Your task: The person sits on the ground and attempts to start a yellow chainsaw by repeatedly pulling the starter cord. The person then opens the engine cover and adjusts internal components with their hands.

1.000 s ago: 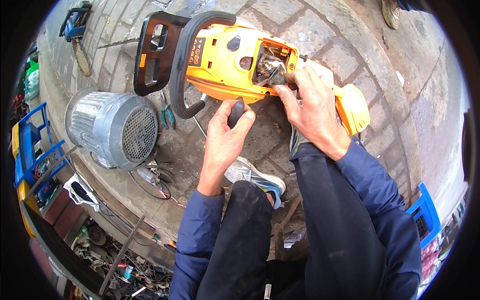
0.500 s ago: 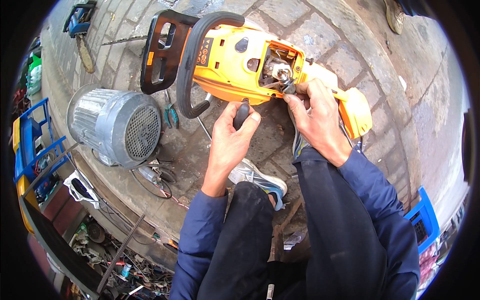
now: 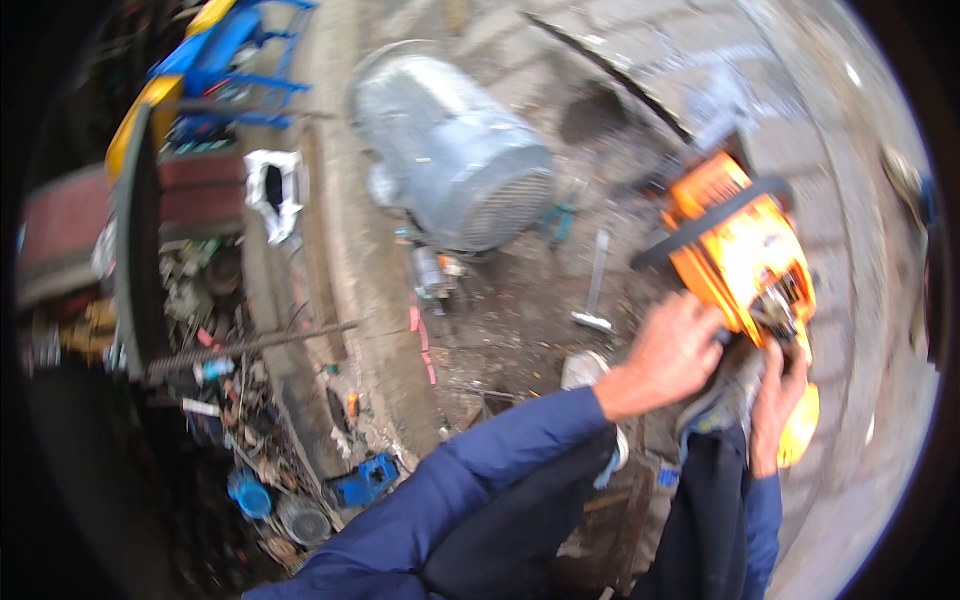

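An orange chainsaw (image 3: 705, 275) with a black wraparound handle (image 3: 715, 218) lies at the right, its open housing showing metal engine parts (image 3: 775, 305). My left hand (image 3: 668, 355) is closed at the saw's near side, around a black-handled tool (image 3: 722, 337) that is mostly hidden and blurred. Just below the opening, my right hand (image 3: 778, 400) touches the saw with its fingers bent together. Whatever lies between those fingers is too blurred to make out.
A large grey electric motor (image 3: 450, 150) stands left of the saw. Between them lie teal-handled pliers (image 3: 557, 222) and a metal T-shaped tool (image 3: 596, 285). Scrap parts, a blue cup (image 3: 250, 495) and a blue plastic piece (image 3: 365, 480) litter the left. A long dark bar (image 3: 610, 75) lies beyond.
The view has swung left and blurred, so the saw and both hands now appear farther right. Both hands stay at the saw, the right one still below its opening.
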Available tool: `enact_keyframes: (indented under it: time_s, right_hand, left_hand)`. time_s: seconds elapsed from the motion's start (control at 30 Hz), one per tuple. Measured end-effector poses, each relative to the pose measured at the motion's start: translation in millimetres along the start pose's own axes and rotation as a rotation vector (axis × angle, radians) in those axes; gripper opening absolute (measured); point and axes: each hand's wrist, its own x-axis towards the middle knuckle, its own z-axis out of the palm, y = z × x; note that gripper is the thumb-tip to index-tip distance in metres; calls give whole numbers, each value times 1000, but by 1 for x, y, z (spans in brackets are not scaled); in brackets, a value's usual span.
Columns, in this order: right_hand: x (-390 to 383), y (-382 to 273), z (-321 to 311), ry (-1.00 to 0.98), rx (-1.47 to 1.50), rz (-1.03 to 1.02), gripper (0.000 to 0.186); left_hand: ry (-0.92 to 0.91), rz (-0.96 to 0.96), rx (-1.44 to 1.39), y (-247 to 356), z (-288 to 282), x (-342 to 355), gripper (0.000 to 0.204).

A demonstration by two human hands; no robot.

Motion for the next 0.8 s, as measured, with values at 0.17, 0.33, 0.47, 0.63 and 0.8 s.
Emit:
enact_keyframes:
  time_s: [0.17,0.33,0.47,0.63,0.8]
  right_hand:
    - [-2,27,4,-102,-61,68,38]
    - [23,56,-15,-47,-158,-92,51]
    - [39,53,-20,-113,-223,-122,51]
    - [-24,-120,-7,-101,-322,20,51]
    - [-34,-135,-15,-154,-453,97,51]
  left_hand:
    - [4,-98,18,0,-3,-25,42]
    - [38,-50,-13,-6,25,-19,34]
    - [69,-73,-35,-2,22,-21,32]
    - [88,-61,-64,-9,36,-17,34]
    - [73,-65,-81,-11,41,-18,37]
